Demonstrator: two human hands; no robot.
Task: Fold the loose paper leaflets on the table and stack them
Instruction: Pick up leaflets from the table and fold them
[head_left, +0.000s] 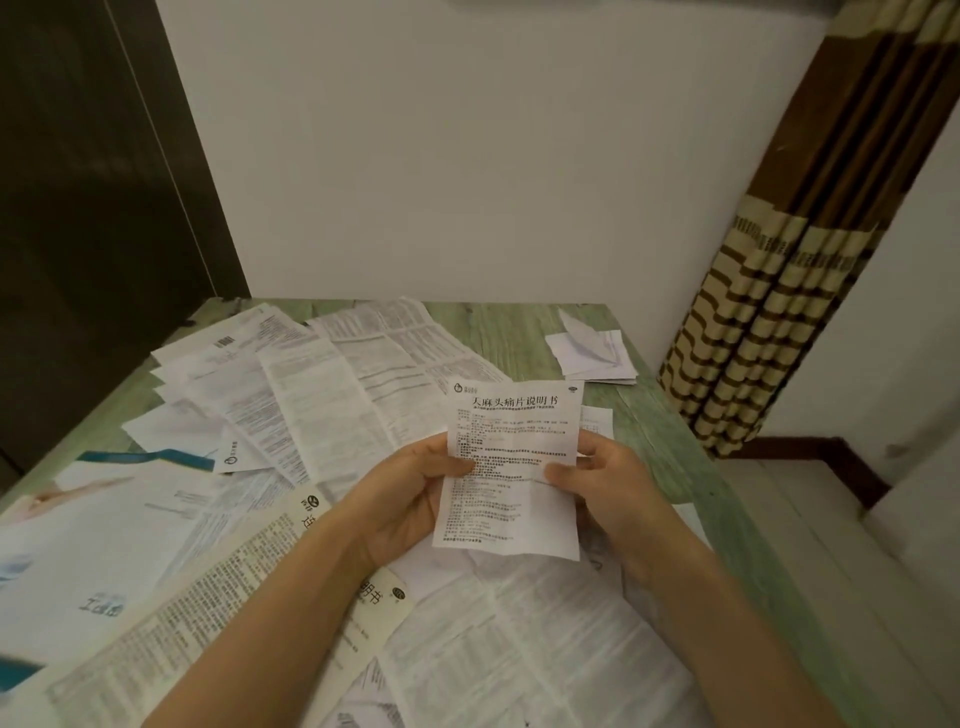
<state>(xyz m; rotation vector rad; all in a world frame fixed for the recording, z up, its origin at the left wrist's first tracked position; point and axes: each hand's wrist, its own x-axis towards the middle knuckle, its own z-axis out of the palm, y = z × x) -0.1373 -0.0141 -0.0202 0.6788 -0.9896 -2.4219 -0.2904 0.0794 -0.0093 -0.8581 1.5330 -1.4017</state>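
Observation:
A small white printed leaflet (511, 447) is held upright and unfolded above the table, its bold heading at the top. My left hand (410, 499) pinches its left edge with the thumb on the printed face. My right hand (602, 483) pinches its right edge the same way. Several loose unfolded leaflets (322, 395) cover the left and middle of the green wooden table (670, 436), overlapping one another. A small stack of folded white leaflets (597, 353) lies at the table's far right corner.
A large creased sheet (524, 639) lies under my forearms near the front edge. A glossy brochure with a teal stripe (109, 519) sits at the left. A dark door stands far left, a white wall behind, and a striped curtain (753, 332) hangs right of the table.

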